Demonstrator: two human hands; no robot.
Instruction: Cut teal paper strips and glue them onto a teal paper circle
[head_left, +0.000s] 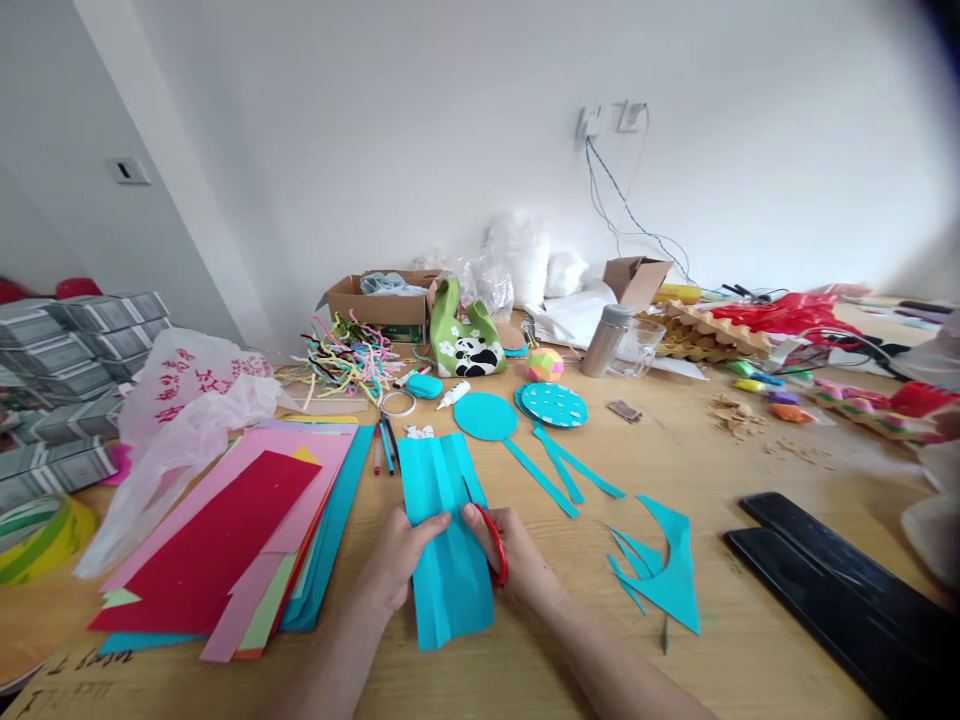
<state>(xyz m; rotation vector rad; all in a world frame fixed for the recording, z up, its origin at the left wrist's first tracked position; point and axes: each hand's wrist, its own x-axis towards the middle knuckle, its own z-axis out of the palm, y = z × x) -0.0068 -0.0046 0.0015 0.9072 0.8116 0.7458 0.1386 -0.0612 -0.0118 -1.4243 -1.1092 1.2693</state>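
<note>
A folded blue paper sheet (pixel 450 590) with lengthwise creases is held up in front of me. Its left edge is pinched by my left hand (pixel 405 548), the thumb lying on the paper. My right hand (pixel 512 555) grips red-handled scissors (pixel 498 548) at the sheet's right edge, its thumb against the paper. Part of a dark blade shows at the paper; the rest is hidden. Beyond the sheet lie a plain blue disc (pixel 485 416) and a patterned blue disc (pixel 555 405). Blue strips (pixel 541 478) and a curved blue scrap (pixel 679 560) lie to the right.
Coloured paper sheets (pixel 217 540) are stacked at the left, beside a white plastic bag (pixel 187 410). Pens (pixel 386 445), a green panda bag (pixel 469 340) and a metal flask (pixel 606 340) stand or lie farther back. Two black phone-like slabs (pixel 832 590) are at the right.
</note>
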